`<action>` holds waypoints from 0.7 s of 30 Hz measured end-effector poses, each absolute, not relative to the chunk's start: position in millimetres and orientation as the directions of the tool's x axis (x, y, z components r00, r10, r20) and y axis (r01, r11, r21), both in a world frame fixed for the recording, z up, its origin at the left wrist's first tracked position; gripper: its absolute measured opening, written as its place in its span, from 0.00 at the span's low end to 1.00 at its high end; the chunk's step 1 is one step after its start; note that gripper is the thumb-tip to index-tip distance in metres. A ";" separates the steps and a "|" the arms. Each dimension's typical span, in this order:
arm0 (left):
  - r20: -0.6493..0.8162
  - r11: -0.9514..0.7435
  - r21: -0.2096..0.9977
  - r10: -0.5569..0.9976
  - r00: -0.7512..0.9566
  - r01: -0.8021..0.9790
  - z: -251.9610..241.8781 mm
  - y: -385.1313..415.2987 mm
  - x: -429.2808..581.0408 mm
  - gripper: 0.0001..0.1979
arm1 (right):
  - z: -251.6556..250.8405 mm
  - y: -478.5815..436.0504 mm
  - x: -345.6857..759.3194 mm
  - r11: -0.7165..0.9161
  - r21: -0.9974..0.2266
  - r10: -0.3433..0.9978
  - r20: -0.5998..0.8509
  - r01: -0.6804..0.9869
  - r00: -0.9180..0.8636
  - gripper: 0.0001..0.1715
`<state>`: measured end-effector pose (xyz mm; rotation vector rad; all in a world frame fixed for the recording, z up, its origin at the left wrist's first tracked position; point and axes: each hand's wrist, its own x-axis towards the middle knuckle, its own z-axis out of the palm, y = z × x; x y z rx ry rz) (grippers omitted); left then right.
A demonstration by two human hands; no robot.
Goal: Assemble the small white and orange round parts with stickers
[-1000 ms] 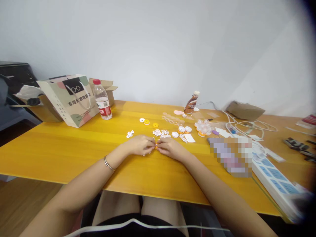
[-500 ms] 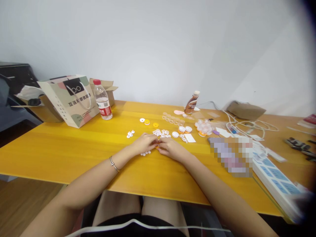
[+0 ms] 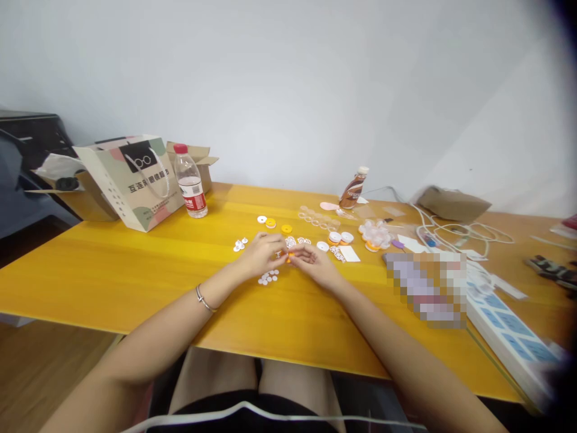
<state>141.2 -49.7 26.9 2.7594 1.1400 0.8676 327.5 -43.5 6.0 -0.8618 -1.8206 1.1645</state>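
Between my two hands, just above the table, is a small orange piece (image 3: 290,258). My left hand (image 3: 264,252) pinches it from the left, and a small whitish bit shows by those fingertips. From the other side my right hand (image 3: 317,263) grips it with thumb and fingers, which partly cover it. Several small white discs (image 3: 268,277) lie below my left hand. White openwork pieces (image 3: 304,241) are spread just beyond the fingertips. Farther left sits a little group of white parts (image 3: 240,245). Behind them are a white ring (image 3: 262,219) and yellow round pieces (image 3: 286,229).
To the right stand white-and-orange round parts (image 3: 346,238), a cluster of clear cups (image 3: 375,234) and a white card (image 3: 350,254). A water bottle (image 3: 192,186), paper bag (image 3: 135,198) and brown drink bottle (image 3: 354,189) stand behind. Cables and a power strip (image 3: 509,319) occupy the right side.
My hands have drawn slightly apart and tilted, so the orange piece and more of the white discs show. The whole view has shifted a little.
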 end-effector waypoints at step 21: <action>0.013 -0.659 0.562 0.611 0.792 0.500 36.4 -39.8 108.4 0.06 | 5.0 -42.5 324.7 0.200 -0.972 0.935 0.151 0.124 -0.321 0.14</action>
